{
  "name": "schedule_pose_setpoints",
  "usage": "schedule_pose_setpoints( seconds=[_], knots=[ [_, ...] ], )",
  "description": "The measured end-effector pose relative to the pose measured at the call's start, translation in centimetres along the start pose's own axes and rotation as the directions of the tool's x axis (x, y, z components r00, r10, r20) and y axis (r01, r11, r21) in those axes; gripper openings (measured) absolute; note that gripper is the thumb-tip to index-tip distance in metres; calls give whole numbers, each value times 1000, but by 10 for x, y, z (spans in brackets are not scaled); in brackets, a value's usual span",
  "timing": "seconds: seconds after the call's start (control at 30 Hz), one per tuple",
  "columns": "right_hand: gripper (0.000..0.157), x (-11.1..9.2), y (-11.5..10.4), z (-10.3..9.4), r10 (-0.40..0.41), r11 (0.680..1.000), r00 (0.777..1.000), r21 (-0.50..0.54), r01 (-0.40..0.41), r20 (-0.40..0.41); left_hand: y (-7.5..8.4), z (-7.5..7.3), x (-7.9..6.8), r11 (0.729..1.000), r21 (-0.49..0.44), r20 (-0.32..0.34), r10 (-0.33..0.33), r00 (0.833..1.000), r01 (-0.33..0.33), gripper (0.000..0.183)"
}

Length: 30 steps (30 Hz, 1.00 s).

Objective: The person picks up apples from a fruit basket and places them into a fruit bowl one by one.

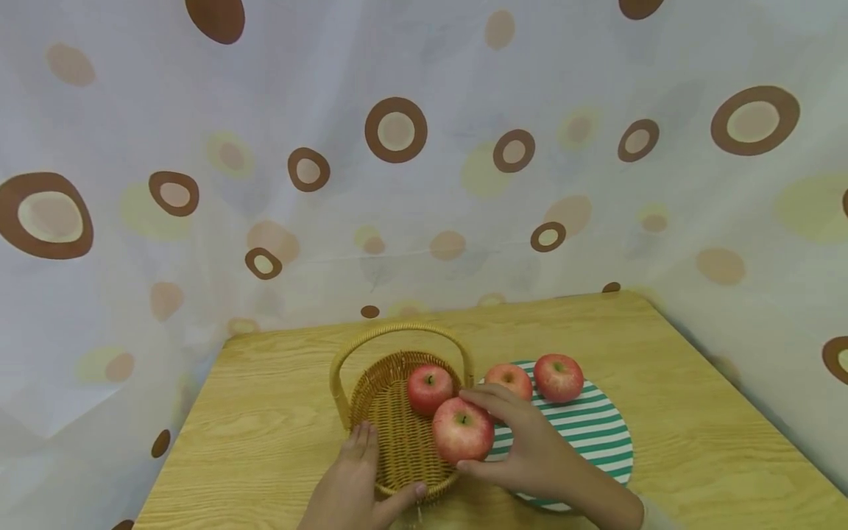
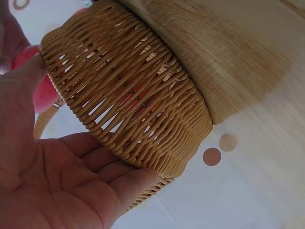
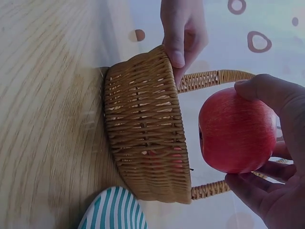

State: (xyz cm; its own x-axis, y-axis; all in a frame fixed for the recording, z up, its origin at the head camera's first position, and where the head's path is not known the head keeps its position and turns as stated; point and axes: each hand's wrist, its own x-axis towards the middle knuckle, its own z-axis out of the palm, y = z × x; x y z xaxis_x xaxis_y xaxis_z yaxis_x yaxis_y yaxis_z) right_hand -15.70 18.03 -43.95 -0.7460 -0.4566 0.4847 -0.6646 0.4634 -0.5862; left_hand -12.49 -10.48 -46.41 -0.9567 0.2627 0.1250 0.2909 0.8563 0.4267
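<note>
My right hand (image 1: 530,449) holds a red apple (image 1: 462,430) between thumb and fingers, over the right side of a wicker basket (image 1: 404,442). In the right wrist view the held apple (image 3: 238,130) is above the basket's rim, apart from it. My left hand (image 1: 351,478) holds the near left part of the rim, thumb at the front and fingers along the left side. The left wrist view shows that hand (image 2: 62,181) against the woven wall (image 2: 128,90). Inside the basket lies another red apple (image 1: 429,389).
A round plate or mat with green and white stripes (image 1: 596,434) lies right of the basket. Two apples rest on it, a paler one (image 1: 509,380) and a redder one (image 1: 559,377). The basket's arched handle (image 1: 404,327) stands upright. A patterned curtain (image 1: 450,184) encloses the wooden table (image 1: 265,412).
</note>
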Motion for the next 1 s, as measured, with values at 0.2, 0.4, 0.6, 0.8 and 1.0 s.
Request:
schedule_pose_setpoints(
  seconds=[0.2, 0.4, 0.6, 0.8, 1.0],
  knots=[
    [74, -9, 6, -10, -12, 999, 1000, 35, 12, -19, 1, -1, -1, 1000, 1, 4, 2, 1000, -2, 114],
    [74, -19, 18, -20, 82, 996, 995, 47, -79, -63, 1, -1, -1, 1000, 10, 17, -2, 1000, 2, 115],
    [74, -30, 30, -29, 120, 993, 985, -4, -122, -122, 1, -1, 0, 1000, 22, 16, 4, 1000, -5, 115],
    [74, -38, 38, -37, 151, 987, 977, -37, -158, -148, 1, -1, 0, 1000, 11, 9, -8, 1000, 8, 115],
    [74, -46, 46, -44, 179, 979, 969, -72, -193, -169, 1, -1, 0, 1000, 11, 16, -14, 1000, 14, 115]
  ],
)
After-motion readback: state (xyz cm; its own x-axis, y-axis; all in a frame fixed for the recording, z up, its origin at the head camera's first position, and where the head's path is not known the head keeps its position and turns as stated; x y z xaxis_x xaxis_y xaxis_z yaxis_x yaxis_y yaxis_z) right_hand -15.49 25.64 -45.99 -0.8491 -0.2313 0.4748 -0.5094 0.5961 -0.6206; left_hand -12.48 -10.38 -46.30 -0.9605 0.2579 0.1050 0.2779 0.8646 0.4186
